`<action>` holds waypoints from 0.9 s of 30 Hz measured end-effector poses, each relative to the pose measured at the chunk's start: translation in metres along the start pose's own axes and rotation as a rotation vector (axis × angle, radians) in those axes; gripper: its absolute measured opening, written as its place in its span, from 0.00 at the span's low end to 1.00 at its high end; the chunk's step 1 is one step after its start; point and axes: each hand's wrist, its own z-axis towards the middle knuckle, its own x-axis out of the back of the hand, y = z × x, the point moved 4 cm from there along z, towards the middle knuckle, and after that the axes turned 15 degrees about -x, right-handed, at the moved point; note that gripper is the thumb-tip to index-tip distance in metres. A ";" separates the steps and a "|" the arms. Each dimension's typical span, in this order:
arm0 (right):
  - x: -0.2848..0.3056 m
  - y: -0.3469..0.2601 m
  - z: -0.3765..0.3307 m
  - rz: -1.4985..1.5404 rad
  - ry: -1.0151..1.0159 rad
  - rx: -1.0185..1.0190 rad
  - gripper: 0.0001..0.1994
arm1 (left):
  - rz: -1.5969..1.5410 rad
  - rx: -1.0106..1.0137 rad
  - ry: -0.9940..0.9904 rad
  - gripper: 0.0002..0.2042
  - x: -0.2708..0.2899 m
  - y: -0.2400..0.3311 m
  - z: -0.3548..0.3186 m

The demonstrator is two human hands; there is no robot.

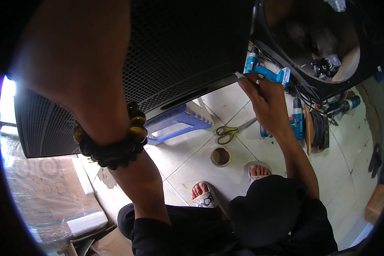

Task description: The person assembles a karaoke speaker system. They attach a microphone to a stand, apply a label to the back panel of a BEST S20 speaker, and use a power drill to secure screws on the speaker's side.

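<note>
A large black speaker cabinet point(179, 55) with a perforated metal grille fills the upper middle, tilted before me. My left hand point(72, 55) reaches up across its left side, close and blurred; a beaded bracelet point(111, 145) circles the wrist. The fingers run out of sight into the dark upper edge. At the cabinet's lower right corner, my right hand point(264, 96) has its fingers closed, a ring on one of them. A small whitish piece point(239, 75) shows at its thumb and fingertips; I cannot make out what it is.
Under the cabinet stands a blue-and-white plastic stool point(183, 121). Scissors point(228, 133), a tape roll point(221, 156) and teal cordless drills point(266, 70) lie on the tiles. An open black cabinet point(286, 55) is at upper right, a plastic-wrapped carton point(51, 192) at lower left.
</note>
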 end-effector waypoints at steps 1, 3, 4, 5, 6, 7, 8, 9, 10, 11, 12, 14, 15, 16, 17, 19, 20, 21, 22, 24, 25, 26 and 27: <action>0.000 0.004 0.003 0.050 -0.050 -0.043 0.15 | -0.004 -0.005 -0.001 0.17 -0.002 0.001 0.002; 0.000 0.010 0.009 0.145 -0.152 -0.130 0.15 | -0.012 -0.014 -0.003 0.17 -0.006 0.004 0.007; 0.001 0.013 0.011 0.191 -0.204 -0.175 0.16 | -0.015 -0.018 -0.004 0.17 -0.007 0.006 0.009; 0.000 0.016 0.013 0.236 -0.256 -0.220 0.16 | -0.018 -0.022 -0.005 0.17 -0.009 0.007 0.011; 0.001 0.018 0.015 0.264 -0.302 -0.274 0.16 | -0.022 -0.026 -0.007 0.17 -0.011 0.009 0.013; 0.002 0.017 0.017 0.290 -0.352 -0.325 0.15 | -0.022 -0.030 -0.011 0.17 -0.012 0.010 0.014; 0.001 0.017 0.017 0.316 -0.403 -0.377 0.15 | -0.022 -0.033 -0.015 0.17 -0.013 0.012 0.016; -0.005 0.012 0.016 0.338 -0.445 -0.389 0.15 | -0.021 -0.036 -0.018 0.17 -0.014 0.013 0.017; -0.016 0.005 0.015 0.361 -0.481 -0.403 0.15 | -0.026 -0.040 -0.020 0.17 -0.015 0.014 0.018; -0.023 0.001 0.013 0.383 -0.518 -0.417 0.15 | -0.031 -0.045 -0.022 0.17 -0.017 0.014 0.019; -0.021 0.005 0.013 0.323 -0.444 -0.361 0.16 | -0.036 -0.048 -0.024 0.17 -0.018 0.014 0.020; -0.014 0.011 0.002 0.358 -0.365 -0.367 0.17 | -0.021 -0.049 -0.035 0.17 -0.015 0.015 0.020; -0.012 0.013 -0.002 0.376 -0.325 -0.371 0.18 | -0.014 -0.049 -0.040 0.17 -0.013 0.015 0.019; -0.008 0.015 -0.003 0.310 -0.296 -0.387 0.18 | -0.016 -0.048 -0.041 0.17 -0.014 0.017 0.019; -0.011 0.018 -0.005 0.353 -0.293 -0.384 0.17 | -0.019 -0.048 -0.041 0.17 -0.014 0.019 0.019; -0.020 0.028 -0.007 0.441 -0.282 -0.380 0.17 | -0.028 -0.049 -0.041 0.17 -0.016 0.022 0.018; -0.024 0.030 -0.008 0.487 -0.298 -0.379 0.16 | -0.035 -0.049 -0.041 0.17 -0.018 0.023 0.017; -0.027 0.031 -0.008 0.534 -0.313 -0.378 0.16 | -0.042 -0.051 -0.041 0.17 -0.019 0.024 0.017; -0.031 0.030 -0.009 0.580 -0.332 -0.374 0.15 | -0.046 -0.051 -0.042 0.17 -0.020 0.025 0.017; -0.037 0.023 -0.013 0.626 -0.339 -0.412 0.15 | -0.053 -0.051 -0.044 0.17 -0.022 0.026 0.016; -0.040 0.021 -0.014 0.649 -0.342 -0.431 0.14 | -0.057 -0.052 -0.044 0.17 -0.023 0.027 0.015; -0.043 0.022 -0.014 0.675 -0.360 -0.444 0.14 | -0.060 -0.053 -0.044 0.17 -0.023 0.028 0.015; -0.045 0.020 -0.016 0.752 -0.354 -0.444 0.14 | -0.063 -0.054 -0.044 0.17 -0.024 0.029 0.015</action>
